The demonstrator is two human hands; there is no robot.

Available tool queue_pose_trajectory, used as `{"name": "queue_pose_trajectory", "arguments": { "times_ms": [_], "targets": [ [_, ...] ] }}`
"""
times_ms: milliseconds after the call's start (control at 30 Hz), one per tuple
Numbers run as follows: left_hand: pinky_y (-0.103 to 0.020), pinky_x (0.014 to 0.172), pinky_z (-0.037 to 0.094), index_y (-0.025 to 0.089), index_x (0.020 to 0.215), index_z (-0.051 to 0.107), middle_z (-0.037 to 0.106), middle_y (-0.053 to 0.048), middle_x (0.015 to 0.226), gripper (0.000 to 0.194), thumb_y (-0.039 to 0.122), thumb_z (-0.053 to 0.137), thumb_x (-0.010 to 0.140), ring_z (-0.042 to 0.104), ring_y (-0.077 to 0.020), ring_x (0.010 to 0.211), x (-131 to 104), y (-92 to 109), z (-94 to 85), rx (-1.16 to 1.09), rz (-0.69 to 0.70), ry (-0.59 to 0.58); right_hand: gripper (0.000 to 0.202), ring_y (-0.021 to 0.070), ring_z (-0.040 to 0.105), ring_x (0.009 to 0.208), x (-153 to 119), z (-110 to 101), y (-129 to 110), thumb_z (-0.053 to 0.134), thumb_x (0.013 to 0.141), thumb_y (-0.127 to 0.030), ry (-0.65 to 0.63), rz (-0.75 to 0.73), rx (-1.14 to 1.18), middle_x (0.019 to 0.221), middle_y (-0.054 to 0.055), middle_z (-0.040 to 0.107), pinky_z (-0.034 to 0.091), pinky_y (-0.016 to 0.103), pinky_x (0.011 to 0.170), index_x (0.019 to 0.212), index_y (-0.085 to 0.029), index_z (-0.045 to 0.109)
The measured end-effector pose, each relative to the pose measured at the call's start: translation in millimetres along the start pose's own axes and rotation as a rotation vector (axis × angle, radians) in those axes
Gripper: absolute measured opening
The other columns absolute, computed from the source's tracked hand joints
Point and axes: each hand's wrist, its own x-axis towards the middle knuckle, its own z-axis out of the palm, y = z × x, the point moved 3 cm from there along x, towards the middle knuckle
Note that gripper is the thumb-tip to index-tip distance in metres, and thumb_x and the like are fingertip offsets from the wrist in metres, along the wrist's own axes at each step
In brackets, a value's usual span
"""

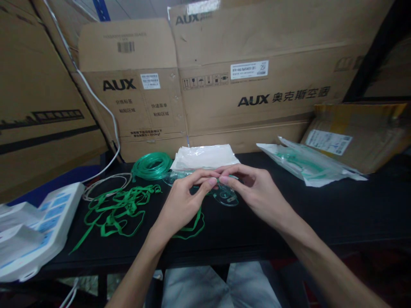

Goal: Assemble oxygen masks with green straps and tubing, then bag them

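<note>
In the middle of the table, my left hand [188,194] and my right hand [257,188] meet at the fingertips, both closed in a pinch. A clear plastic mask [227,197] shows below the fingers of my right hand, which grips its edge. From under my left hand hangs a loop of green elastic strap [201,221], which that hand appears to pinch. The fingers hide the exact point of contact. More clear plastic [167,177] lies behind my left hand. To its left is a tangled pile of green straps [123,209].
A coil of green tubing [152,166] and a stack of white packets [205,156] lie behind my hands. Bagged green items [302,164] lie right, before a taped carton [356,137]. A white power strip [54,222] sits left. Large cardboard [205,107] stands behind.
</note>
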Motion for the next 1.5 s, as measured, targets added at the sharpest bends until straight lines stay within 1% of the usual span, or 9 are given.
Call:
{"name": "queue_pose_trajectory", "arguments": {
  "times_ms": [200, 367, 533, 667, 1100, 1167, 1267, 1400, 1500],
  "targets": [
    [-0.021, 0.092, 0.05, 0.023, 0.105, 0.067, 0.073, 0.002, 0.107, 0.022, 0.034, 0.074, 0.088, 0.07, -0.0147, 0.101, -2, 4, 3.1, -0.056, -0.021, 0.044, 0.006, 0.0207, 0.069, 0.107, -6, 9, -2, 0.064, 0.093, -0.022, 0.1, -0.079, -0.118, 0.107, 0.004, 0.075, 0.052, 0.03, 0.09, 0.091, -0.022, 0.07],
    [-0.021, 0.094, 0.05, 0.023, 0.106, 0.063, 0.07, 0.003, 0.108, 0.018, 0.02, 0.07, 0.09, 0.068, -0.0128, 0.104, -4, 10, 4.8, 0.008, 0.037, 0.071, 0.008, 0.0194, 0.069, 0.105, -8, 10, -4, 0.061, 0.094, -0.018, 0.122, -0.133, -0.178, 0.11, 0.004, 0.074, 0.053, 0.028, 0.086, 0.089, -0.021, 0.067],
    [-0.022, 0.094, 0.05, 0.022, 0.103, 0.062, 0.069, 0.002, 0.104, 0.016, 0.019, 0.068, 0.09, 0.068, -0.0131, 0.101, -4, 11, 0.8, 0.063, 0.067, 0.117, 0.01, 0.0183, 0.068, 0.108, -9, 1, -11, 0.06, 0.095, -0.016, 0.21, -0.2, -0.244, 0.11, 0.003, 0.074, 0.052, 0.028, 0.089, 0.088, -0.022, 0.064],
    [-0.022, 0.092, 0.05, 0.023, 0.102, 0.061, 0.068, 0.003, 0.103, 0.015, 0.019, 0.069, 0.089, 0.068, -0.0128, 0.099, -4, 10, -0.9, 0.091, 0.073, 0.134, 0.009, 0.0183, 0.068, 0.106, -9, -5, -13, 0.06, 0.096, -0.018, 0.228, -0.223, -0.278, 0.11, 0.002, 0.074, 0.051, 0.031, 0.094, 0.089, -0.023, 0.065],
    [-0.023, 0.091, 0.049, 0.023, 0.103, 0.062, 0.067, 0.002, 0.102, 0.015, 0.02, 0.068, 0.09, 0.067, -0.014, 0.098, -3, 6, -10.5, 0.146, 0.065, 0.16, 0.01, 0.0183, 0.068, 0.102, -6, -21, -20, 0.061, 0.095, -0.018, 0.327, -0.221, -0.272, 0.104, 0.004, 0.074, 0.054, 0.03, 0.086, 0.087, -0.022, 0.063],
    [-0.024, 0.092, 0.049, 0.023, 0.102, 0.062, 0.068, 0.001, 0.102, 0.014, 0.021, 0.068, 0.09, 0.068, -0.0147, 0.099, -3, 4, -11.5, 0.123, 0.049, 0.155, 0.009, 0.0185, 0.069, 0.103, -5, -20, -21, 0.061, 0.095, -0.019, 0.279, -0.227, -0.27, 0.104, 0.004, 0.074, 0.054, 0.03, 0.088, 0.087, -0.022, 0.064],
    [-0.026, 0.091, 0.051, 0.022, 0.103, 0.062, 0.069, -0.001, 0.103, 0.014, 0.026, 0.068, 0.091, 0.068, -0.016, 0.097, -2, 1, -11.8, 0.022, 0.003, 0.133, 0.004, 0.0209, 0.068, 0.108, -5, -14, -20, 0.066, 0.093, -0.025, 0.128, -0.209, -0.237, 0.111, 0.005, 0.073, 0.055, 0.033, 0.093, 0.094, -0.022, 0.067],
    [-0.028, 0.086, 0.053, 0.02, 0.105, 0.062, 0.071, -0.004, 0.105, 0.019, 0.029, 0.07, 0.09, 0.069, -0.0174, 0.094, -1, 0, -8.9, -0.122, -0.052, 0.09, 0.038, 0.0232, 0.067, 0.114, -4, -8, -10, 0.07, 0.09, -0.04, 0.028, -0.04, -0.144, 0.129, 0.008, 0.067, 0.057, 0.035, 0.094, 0.124, -0.024, 0.063],
    [-0.028, 0.086, 0.054, 0.02, 0.106, 0.061, 0.072, -0.004, 0.104, 0.02, 0.028, 0.07, 0.089, 0.071, -0.0185, 0.097, -1, 1, -3.9, -0.168, -0.062, 0.025, 0.05, 0.0225, 0.071, 0.104, -2, -4, 4, 0.066, 0.092, -0.044, -0.087, 0.121, -0.061, 0.124, 0.009, 0.069, 0.06, 0.035, 0.086, 0.136, -0.023, 0.056]
  ]
}}
